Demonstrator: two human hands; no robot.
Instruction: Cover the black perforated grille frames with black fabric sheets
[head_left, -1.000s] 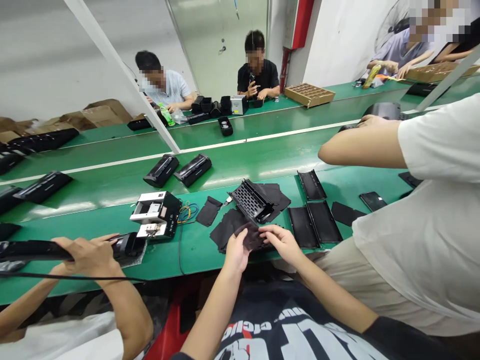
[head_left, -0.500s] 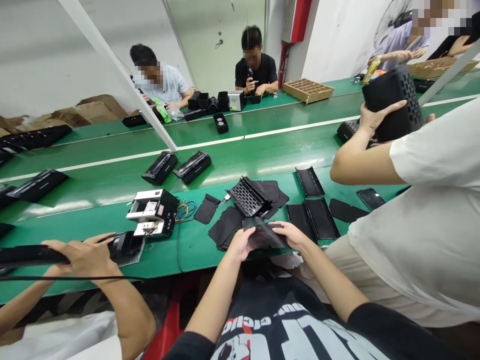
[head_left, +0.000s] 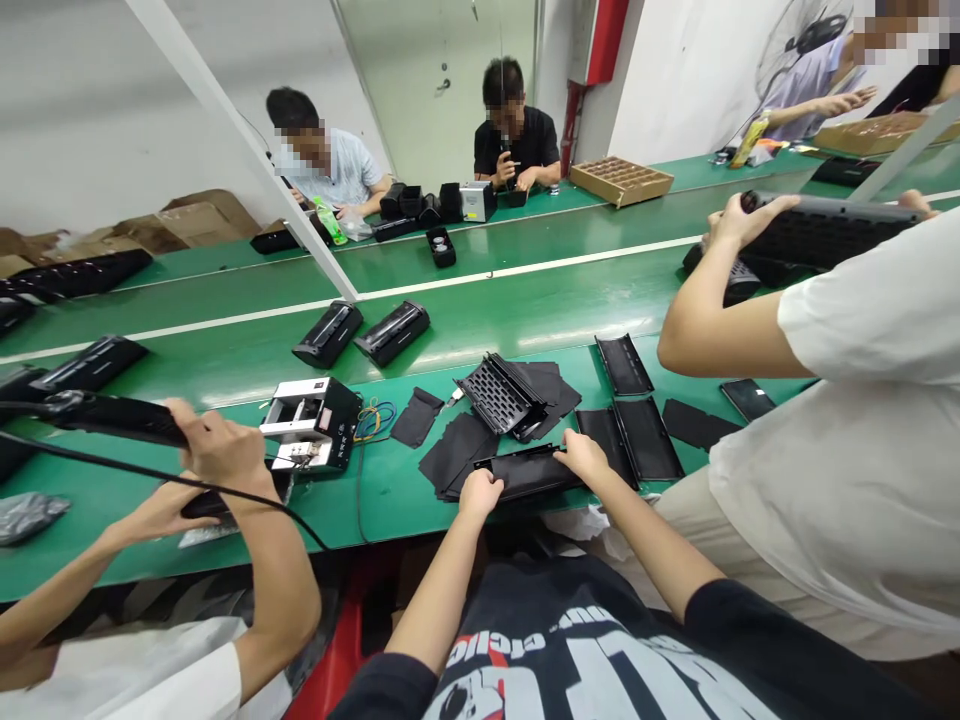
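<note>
Both Hands on a Black Cover at the Bench's Near Edge

You have a long black cover [head_left: 534,474] in front of you, lying lengthwise along the near edge of the green bench [head_left: 405,515]. Your left hand [head_left: 481,490] grips its left end, with the thumb on top. Your right hand [head_left: 585,458] is closed on the far edge toward the other end, fingertips bent down onto it. Your fingers hide parts of both ends, so you cannot tell how the undersides of the grips sit.

Just beyond your hands, a slotted cover [head_left: 493,395] rests tilted among loose black sheets [head_left: 459,452], which fan out to its left and behind it. A smaller sheet [head_left: 417,417] lies apart to the left, near some coiled wires [head_left: 375,422] and a black-and-white machine [head_left: 315,425].

To the right of your right hand lie three open shells [head_left: 649,440], two side by side and one behind them. Past those are a flat black piece [head_left: 699,424] and a phone [head_left: 747,397].

On your left, a co-worker's hand [head_left: 225,445] holds a black tool [head_left: 124,415]; on your right, another worker's hand [head_left: 739,222] holds up a slotted black case [head_left: 832,230].
</note>
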